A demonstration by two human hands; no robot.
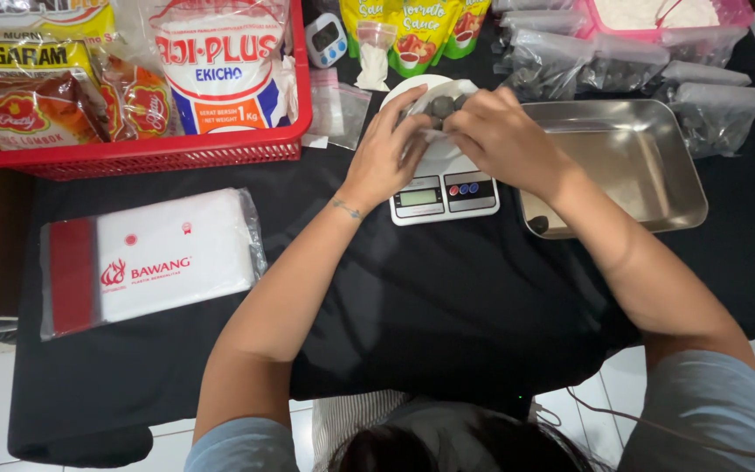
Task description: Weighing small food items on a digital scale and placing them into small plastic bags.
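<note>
At upper centre, the left hand [391, 149] and right hand [500, 140] pinched one small clear plastic bag [441, 109], fingers closed, holding two visible dark round lumps, above one white digital scale [444, 194].

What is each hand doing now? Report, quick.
Left hand: holding the bag of dark balls over the scale.
Right hand: gripping the same bag.

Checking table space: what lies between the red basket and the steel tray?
In the head view, the scale sits between the red basket and steel tray, with both hands over it.
</note>
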